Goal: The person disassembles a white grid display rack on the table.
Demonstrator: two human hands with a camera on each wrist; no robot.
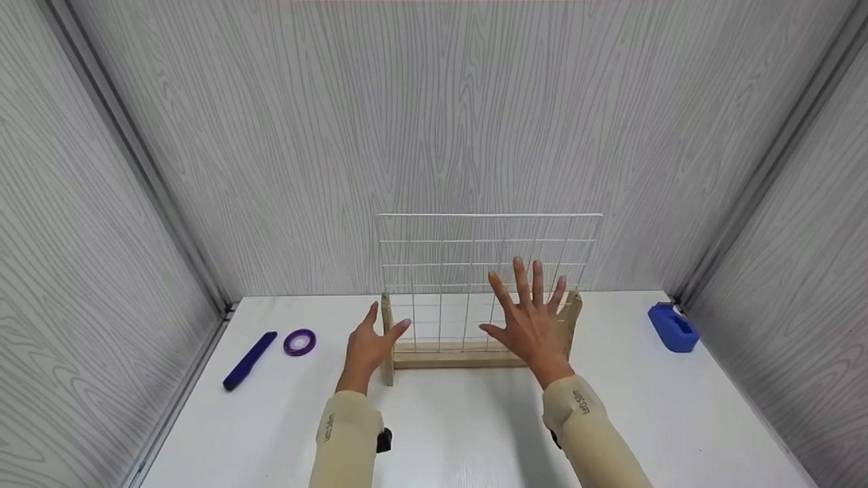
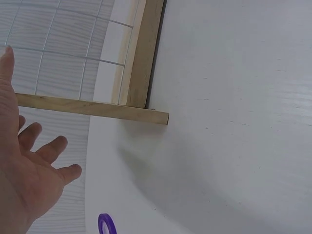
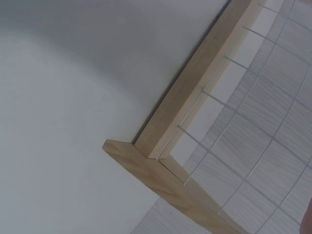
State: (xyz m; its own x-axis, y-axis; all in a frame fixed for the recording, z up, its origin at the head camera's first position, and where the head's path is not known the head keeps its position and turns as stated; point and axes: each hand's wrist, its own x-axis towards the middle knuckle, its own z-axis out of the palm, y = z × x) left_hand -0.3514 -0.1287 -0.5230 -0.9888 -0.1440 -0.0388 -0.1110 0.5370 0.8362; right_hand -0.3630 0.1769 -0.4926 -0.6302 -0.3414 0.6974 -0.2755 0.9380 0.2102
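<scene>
A white wire grid panel stands upright in a wooden stand at the middle of the table. My left hand is beside the stand's left post, thumb and fingers apart and nothing in it. In the left wrist view, that hand shows its palm and loosely bent fingers near the post. Before the grid's right part, my right hand has its fingers spread wide and holds nothing. Only a sliver of the right hand enters the right wrist view. Whether either hand touches the frame I cannot tell.
To the left on the white table lie a long dark purple object and a purple ring, maybe a tape roll. A blue tape dispenser sits near the right edge. Grey wood-patterned panels surround the table's back and sides.
</scene>
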